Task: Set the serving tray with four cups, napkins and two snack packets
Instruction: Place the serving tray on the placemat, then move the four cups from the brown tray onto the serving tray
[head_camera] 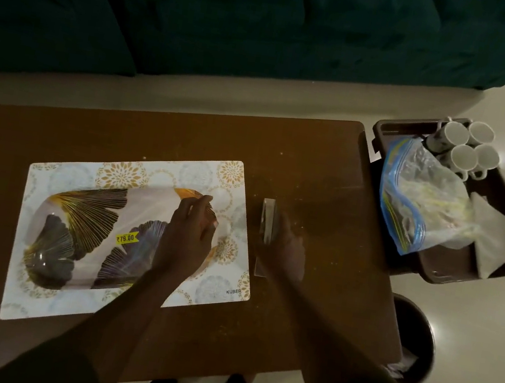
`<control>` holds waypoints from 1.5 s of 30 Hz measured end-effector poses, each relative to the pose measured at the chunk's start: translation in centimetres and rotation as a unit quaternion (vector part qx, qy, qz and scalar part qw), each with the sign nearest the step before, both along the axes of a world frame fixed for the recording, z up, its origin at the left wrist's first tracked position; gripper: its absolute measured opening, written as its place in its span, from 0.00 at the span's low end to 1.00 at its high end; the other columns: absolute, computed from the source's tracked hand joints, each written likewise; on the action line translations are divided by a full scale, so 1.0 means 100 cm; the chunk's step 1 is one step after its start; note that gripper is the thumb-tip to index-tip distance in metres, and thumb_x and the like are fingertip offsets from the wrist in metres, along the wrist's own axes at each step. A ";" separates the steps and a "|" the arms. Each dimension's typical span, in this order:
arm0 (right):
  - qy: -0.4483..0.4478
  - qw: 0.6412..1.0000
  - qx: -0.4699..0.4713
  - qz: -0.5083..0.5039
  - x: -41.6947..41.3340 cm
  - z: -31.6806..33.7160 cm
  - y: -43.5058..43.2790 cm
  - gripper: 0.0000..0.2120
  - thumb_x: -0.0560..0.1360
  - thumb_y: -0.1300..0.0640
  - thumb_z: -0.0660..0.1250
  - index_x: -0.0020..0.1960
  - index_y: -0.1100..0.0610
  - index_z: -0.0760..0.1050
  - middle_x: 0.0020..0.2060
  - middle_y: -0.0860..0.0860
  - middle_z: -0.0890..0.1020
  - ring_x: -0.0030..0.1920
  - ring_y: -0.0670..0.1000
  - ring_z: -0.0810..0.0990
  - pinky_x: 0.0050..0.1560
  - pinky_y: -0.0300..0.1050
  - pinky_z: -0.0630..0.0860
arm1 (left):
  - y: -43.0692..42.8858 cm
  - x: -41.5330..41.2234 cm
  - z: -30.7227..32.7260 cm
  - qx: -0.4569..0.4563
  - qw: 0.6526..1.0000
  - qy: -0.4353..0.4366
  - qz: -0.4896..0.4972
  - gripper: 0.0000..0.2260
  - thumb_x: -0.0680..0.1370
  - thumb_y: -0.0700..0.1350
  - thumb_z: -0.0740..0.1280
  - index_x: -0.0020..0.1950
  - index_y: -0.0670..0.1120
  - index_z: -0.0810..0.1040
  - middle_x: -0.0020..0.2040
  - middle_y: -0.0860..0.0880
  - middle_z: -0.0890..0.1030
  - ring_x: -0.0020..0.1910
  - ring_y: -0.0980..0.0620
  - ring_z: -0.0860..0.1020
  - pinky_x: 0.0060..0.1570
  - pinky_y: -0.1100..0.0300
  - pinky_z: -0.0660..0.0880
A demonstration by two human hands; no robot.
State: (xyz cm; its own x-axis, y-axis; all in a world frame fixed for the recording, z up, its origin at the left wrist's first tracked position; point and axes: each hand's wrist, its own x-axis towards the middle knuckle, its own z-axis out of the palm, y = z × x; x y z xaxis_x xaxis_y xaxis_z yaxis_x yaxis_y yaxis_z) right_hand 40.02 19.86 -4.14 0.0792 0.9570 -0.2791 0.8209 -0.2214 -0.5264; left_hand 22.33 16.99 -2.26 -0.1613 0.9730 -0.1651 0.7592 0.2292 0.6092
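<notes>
Left hand (192,231) rests on the serving tray (83,230), fingers loosely curled, gripping nothing; tray sits on a placemat (29,298) on the tabletop (314,168). Right hand (285,246) lies flat on a small packet (267,217). Four cups (465,147), zip bag (420,191), napkins (498,237) are in the brown bin (387,126) at right.

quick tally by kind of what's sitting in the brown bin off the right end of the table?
White cups: 4
Clear zip bags: 1
White napkins: at least 1, the pile is too bunched to split
Total: 6 at minimum in the brown bin. What the bag holds is too blurred to count.
</notes>
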 end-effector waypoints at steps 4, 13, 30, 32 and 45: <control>0.020 0.999 -0.013 0.040 -0.004 -0.006 -0.004 0.36 0.72 0.50 0.70 0.75 0.51 0.57 0.62 0.54 0.80 0.56 0.56 0.82 0.52 0.51 0.80 | 0.005 0.018 0.004 -0.006 1.000 0.010 0.010 0.20 0.79 0.43 0.64 0.71 0.45 0.68 0.68 0.41 0.71 0.63 0.40 0.75 0.55 0.45 0.77; 0.087 0.996 -0.017 0.007 0.045 0.020 0.024 0.35 0.76 0.31 0.51 0.75 0.50 0.57 0.73 0.53 0.67 0.71 0.55 0.69 0.65 0.54 0.69 | 0.028 0.049 0.018 -0.017 0.998 0.005 0.056 0.19 0.82 0.49 0.60 0.72 0.48 0.66 0.70 0.44 0.69 0.62 0.42 0.75 0.56 0.46 0.77; 0.041 0.967 0.186 -0.166 0.241 0.086 0.107 0.09 0.75 0.60 0.67 0.55 0.57 0.77 0.51 0.51 0.83 0.43 0.48 0.81 0.44 0.44 0.77 | 0.123 0.176 0.028 0.049 0.989 -0.137 0.012 0.18 0.81 0.46 0.62 0.71 0.47 0.69 0.68 0.43 0.72 0.62 0.44 0.75 0.57 0.47 0.76; 0.034 0.964 0.175 -0.198 0.269 0.083 0.100 0.08 0.75 0.60 0.66 0.53 0.56 0.79 0.50 0.50 0.84 0.42 0.47 0.81 0.44 0.43 0.77 | 0.128 0.195 0.029 0.050 0.987 -0.152 0.007 0.18 0.81 0.46 0.62 0.71 0.47 0.69 0.67 0.43 0.74 0.61 0.44 0.76 0.56 0.44 0.77; 0.026 0.941 0.090 -0.325 0.414 0.061 0.071 0.12 0.74 0.62 0.64 0.54 0.55 0.81 0.47 0.50 0.83 0.39 0.43 0.79 0.39 0.38 0.76 | 0.159 0.349 0.054 0.096 0.971 -0.209 -0.068 0.14 0.79 0.37 0.62 0.64 0.45 0.74 0.52 0.46 0.78 0.49 0.48 0.78 0.48 0.53 0.76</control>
